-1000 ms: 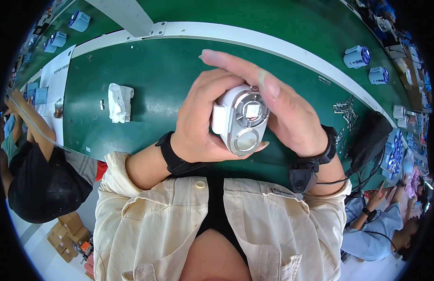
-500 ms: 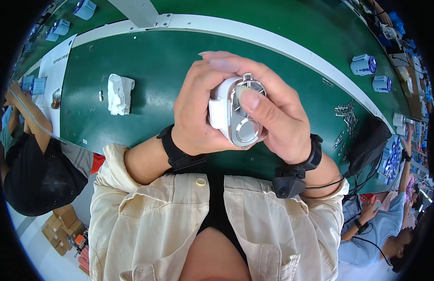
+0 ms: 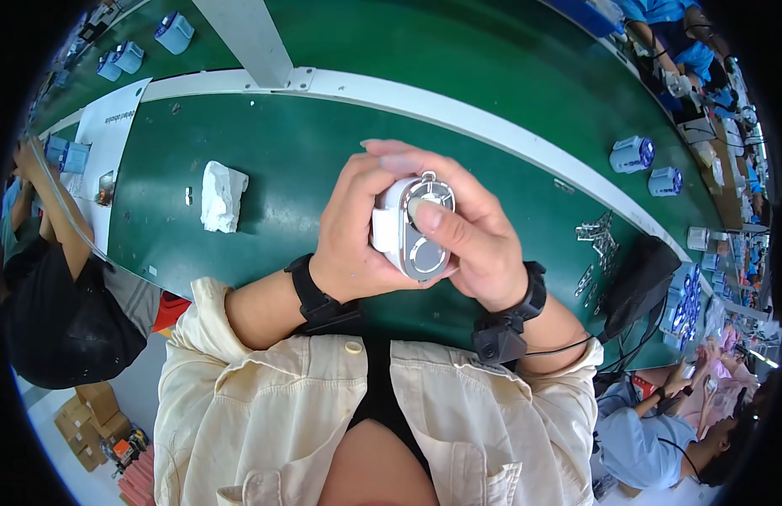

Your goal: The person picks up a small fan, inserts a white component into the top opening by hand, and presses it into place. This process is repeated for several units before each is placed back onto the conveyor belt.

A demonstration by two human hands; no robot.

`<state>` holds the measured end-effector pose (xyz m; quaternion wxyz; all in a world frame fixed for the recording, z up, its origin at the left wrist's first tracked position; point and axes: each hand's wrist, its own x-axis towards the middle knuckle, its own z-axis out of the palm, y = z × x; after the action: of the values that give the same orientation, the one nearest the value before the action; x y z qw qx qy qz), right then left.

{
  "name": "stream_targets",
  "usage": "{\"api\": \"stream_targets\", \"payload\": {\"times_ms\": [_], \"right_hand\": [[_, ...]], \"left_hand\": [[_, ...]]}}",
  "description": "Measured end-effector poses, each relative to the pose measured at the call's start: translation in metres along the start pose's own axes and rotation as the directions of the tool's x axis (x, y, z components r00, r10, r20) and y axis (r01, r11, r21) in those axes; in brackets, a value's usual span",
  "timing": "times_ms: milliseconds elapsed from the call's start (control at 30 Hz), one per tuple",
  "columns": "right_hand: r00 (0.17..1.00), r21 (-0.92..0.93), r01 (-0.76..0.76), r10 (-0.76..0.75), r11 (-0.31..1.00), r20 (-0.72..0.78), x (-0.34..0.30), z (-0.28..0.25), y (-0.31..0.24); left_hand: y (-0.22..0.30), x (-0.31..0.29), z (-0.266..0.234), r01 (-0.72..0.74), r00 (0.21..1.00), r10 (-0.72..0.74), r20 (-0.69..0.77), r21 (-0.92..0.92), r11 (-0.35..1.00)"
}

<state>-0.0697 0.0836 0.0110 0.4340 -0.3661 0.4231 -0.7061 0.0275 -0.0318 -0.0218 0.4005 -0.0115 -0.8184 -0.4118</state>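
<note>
In front of my chest I hold a white oval device (image 3: 392, 221) with a shiny silver face that has two round areas and a small metal loop at its top end. My left hand (image 3: 343, 226) wraps round its left side and back, fingers closed. From the other side my right hand (image 3: 489, 249) grips it, its thumb pressed on the upper round area of the face. The fingertips of both hands overlap beyond the device, and its underside is hidden.
On the green table (image 3: 281, 169) lie a crumpled white cloth or paper (image 3: 224, 196), a small metal part (image 3: 188, 196), a heap of metal clips (image 3: 600, 236) and a black pouch (image 3: 642, 282). A white rail (image 3: 391, 91) crosses behind. Blue containers (image 3: 632, 155) stand beyond; co-workers sit both sides.
The whole view has shifted, with the table lower in the picture. My hands and the device are lower and slightly left. The grip and the right thumb's place look much the same.
</note>
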Motion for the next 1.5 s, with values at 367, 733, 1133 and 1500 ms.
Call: {"api": "stream_targets", "payload": {"times_ms": [367,733,1133,1500], "right_hand": [[1.000,-0.055,-0.014,0.013,0.998,-0.015,0.008,-0.005,-0.012],[0.711,-0.561,-0.013,-0.388,0.827,-0.587,0.054,-0.165,-0.021],[0.893,-0.975,0.135,-0.405,-0.174,0.196,0.187,-0.103,-0.028],[0.918,-0.840,0.348,0.031,0.415,0.395,0.350,-0.038,0.071]], "left_hand": [[-0.010,0.003,0.001,0.045,0.998,-0.044,0.037,-0.023,0.999],[0.002,-0.003,0.002,0.120,0.993,-0.121,-0.012,-0.052,0.991],[0.000,0.000,-0.004,-0.035,0.989,0.017,-0.150,-0.122,0.992],[0.004,-0.004,-0.004,-0.009,0.978,-0.039,-0.207,-0.227,0.974]]}}
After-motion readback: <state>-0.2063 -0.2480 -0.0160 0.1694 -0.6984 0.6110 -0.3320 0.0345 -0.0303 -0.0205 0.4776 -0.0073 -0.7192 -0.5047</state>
